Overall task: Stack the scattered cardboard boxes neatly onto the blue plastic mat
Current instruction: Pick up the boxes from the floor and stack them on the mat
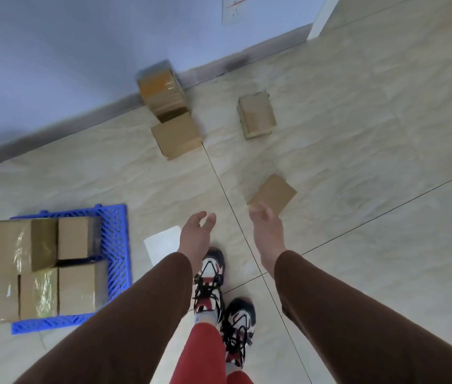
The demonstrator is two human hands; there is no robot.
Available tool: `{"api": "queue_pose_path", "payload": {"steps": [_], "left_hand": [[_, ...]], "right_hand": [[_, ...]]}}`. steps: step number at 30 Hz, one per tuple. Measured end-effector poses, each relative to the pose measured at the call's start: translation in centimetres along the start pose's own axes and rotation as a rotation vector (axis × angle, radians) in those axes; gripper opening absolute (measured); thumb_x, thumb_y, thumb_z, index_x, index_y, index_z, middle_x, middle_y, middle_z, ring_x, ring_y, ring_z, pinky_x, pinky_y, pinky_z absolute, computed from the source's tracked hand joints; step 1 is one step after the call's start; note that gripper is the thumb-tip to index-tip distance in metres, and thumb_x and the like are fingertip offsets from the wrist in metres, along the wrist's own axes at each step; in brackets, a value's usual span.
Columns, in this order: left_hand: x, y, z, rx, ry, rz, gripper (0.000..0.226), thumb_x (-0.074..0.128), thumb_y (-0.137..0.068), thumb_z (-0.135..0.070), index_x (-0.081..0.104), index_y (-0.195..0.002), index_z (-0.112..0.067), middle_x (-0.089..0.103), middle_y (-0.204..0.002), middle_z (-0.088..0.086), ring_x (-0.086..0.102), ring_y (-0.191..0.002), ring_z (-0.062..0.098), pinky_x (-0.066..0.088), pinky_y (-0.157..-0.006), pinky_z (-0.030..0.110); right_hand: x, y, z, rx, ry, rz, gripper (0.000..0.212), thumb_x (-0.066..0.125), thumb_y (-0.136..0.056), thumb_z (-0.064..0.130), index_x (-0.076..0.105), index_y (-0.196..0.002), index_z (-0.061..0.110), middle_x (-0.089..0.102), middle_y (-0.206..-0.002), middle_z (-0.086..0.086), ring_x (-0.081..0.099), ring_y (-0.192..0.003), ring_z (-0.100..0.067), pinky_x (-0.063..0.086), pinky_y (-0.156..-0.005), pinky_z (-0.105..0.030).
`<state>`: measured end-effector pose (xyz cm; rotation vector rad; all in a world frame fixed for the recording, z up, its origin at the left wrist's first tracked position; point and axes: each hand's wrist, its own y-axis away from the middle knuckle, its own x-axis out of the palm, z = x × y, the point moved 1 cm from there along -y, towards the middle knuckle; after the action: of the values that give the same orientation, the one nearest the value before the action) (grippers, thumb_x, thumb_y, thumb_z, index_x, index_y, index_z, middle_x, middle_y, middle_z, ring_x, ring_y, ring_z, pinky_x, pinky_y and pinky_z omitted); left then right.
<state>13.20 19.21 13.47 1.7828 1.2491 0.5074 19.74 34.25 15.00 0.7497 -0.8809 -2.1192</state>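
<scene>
The blue plastic mat (116, 245) lies on the floor at the left, with several cardboard boxes (39, 267) stacked on it. Loose boxes sit on the tiles: a taped one (162, 91) against the wall, a plain one (176, 135) just in front of it, another (256, 115) to the right, and a flat one (274, 194) nearest me. My left hand (195, 234) hangs empty with relaxed fingers. Just below the flat box, my right hand (265, 227) is also empty with loosely spread fingers and is apart from the box.
A white sheet of paper (161, 243) lies on the tiles between the mat and my shoes (209, 281). A bluish wall with a grey skirting board (53, 131) runs along the far side. A wall socket (236, 8) sits high up.
</scene>
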Motion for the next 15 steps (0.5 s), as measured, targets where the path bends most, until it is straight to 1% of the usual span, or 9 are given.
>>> {"api": "queue_pose_path", "payload": {"steps": [2, 4, 5, 6, 8, 10, 12, 14, 15], "left_hand": [[1.2, -1.1, -0.6, 0.000, -0.017, 0.021, 0.052, 0.058, -0.098, -0.044, 0.050, -0.143, -0.021, 0.049, -0.149, 0.003, 0.045, -0.135, 0.018, 0.035, -0.107, 0.032], [2.4, -2.6, -1.2, 0.009, -0.043, 0.047, 0.052, 0.057, -0.099, -0.041, 0.048, -0.146, -0.020, 0.047, -0.152, 0.003, 0.042, -0.141, 0.019, 0.032, -0.110, 0.031], [2.9, -3.4, -1.5, 0.010, -0.060, 0.054, 0.053, 0.056, -0.100, -0.040, 0.045, -0.148, -0.020, 0.044, -0.155, 0.002, 0.040, -0.143, 0.019, 0.031, -0.111, 0.030], [3.4, -4.2, -1.9, 0.013, -0.083, 0.067, 0.054, 0.054, -0.101, -0.040, 0.042, -0.151, -0.022, 0.041, -0.157, 0.001, 0.038, -0.144, 0.019, 0.029, -0.112, 0.029], [4.4, -5.8, -2.3, 0.027, -0.151, 0.087, 0.056, 0.049, -0.103, -0.041, 0.034, -0.155, -0.026, 0.033, -0.162, -0.002, 0.032, -0.148, 0.019, 0.025, -0.117, 0.030], [5.3, -7.6, -2.7, 0.084, -0.271, 0.086, 0.058, 0.043, -0.105, -0.039, 0.024, -0.159, -0.028, 0.022, -0.167, -0.004, 0.023, -0.153, 0.018, 0.019, -0.124, 0.035], [6.7, -9.7, -2.9, 0.166, -0.406, 0.061, 0.059, 0.038, -0.107, -0.037, 0.017, -0.161, -0.025, 0.010, -0.169, -0.003, 0.011, -0.156, 0.017, 0.012, -0.126, 0.036], [8.5, -12.0, -3.0, 0.230, -0.524, 0.017, 0.058, 0.035, -0.108, -0.034, 0.015, -0.161, -0.022, 0.004, -0.170, -0.001, 0.002, -0.156, 0.017, 0.005, -0.126, 0.035], [9.5, -13.1, -2.9, 0.264, -0.576, -0.008, 0.057, 0.034, -0.108, -0.032, 0.015, -0.161, -0.021, 0.003, -0.170, 0.000, -0.001, -0.156, 0.018, 0.003, -0.126, 0.033]], "right_hand": [[-0.8, -1.6, 0.1, 0.027, -0.016, -0.040, 0.052, 0.055, -0.098, 0.035, 0.047, -0.148, 0.021, 0.054, -0.140, 0.008, 0.049, -0.116, -0.007, 0.035, -0.095, -0.027], [-1.7, -3.4, -0.1, 0.064, -0.026, -0.088, 0.045, 0.052, -0.099, 0.034, 0.053, -0.142, 0.018, 0.058, -0.131, 0.008, 0.054, -0.101, -0.008, 0.037, -0.088, -0.024], [-2.2, -4.4, -0.3, 0.089, -0.015, -0.122, 0.039, 0.050, -0.100, 0.033, 0.057, -0.134, 0.016, 0.061, -0.130, 0.004, 0.056, -0.096, -0.010, 0.039, -0.085, -0.026], [-2.9, -5.3, -0.6, 0.117, 0.001, -0.156, 0.035, 0.048, -0.100, 0.033, 0.058, -0.129, 0.016, 0.061, -0.132, -0.003, 0.057, -0.097, -0.015, 0.040, -0.086, -0.030], [-4.2, -7.2, -1.5, 0.175, 0.035, -0.202, 0.046, 0.044, -0.103, 0.034, 0.047, -0.144, 0.015, 0.052, -0.147, -0.009, 0.053, -0.122, -0.026, 0.039, -0.102, -0.037], [-5.5, -9.1, -2.4, 0.197, 0.087, -0.231, 0.058, 0.041, -0.104, 0.038, 0.028, -0.157, 0.018, 0.039, -0.157, -0.011, 0.041, -0.141, -0.030, 0.032, -0.113, -0.042], [-6.7, -11.0, -3.5, 0.234, 0.103, -0.266, 0.064, 0.038, -0.103, 0.045, 0.014, -0.160, 0.029, 0.032, -0.161, -0.011, 0.037, -0.143, -0.032, 0.029, -0.114, -0.045], [-7.4, -12.8, -4.3, 0.277, 0.110, -0.291, 0.065, 0.034, -0.102, 0.050, 0.005, -0.159, 0.039, 0.028, -0.163, -0.009, 0.034, -0.145, -0.034, 0.029, -0.114, -0.052], [-7.6, -13.9, -4.7, 0.272, 0.117, -0.291, 0.065, 0.032, -0.102, 0.050, 0.003, -0.159, 0.040, 0.025, -0.165, -0.006, 0.031, -0.147, -0.033, 0.028, -0.117, -0.053]]}}
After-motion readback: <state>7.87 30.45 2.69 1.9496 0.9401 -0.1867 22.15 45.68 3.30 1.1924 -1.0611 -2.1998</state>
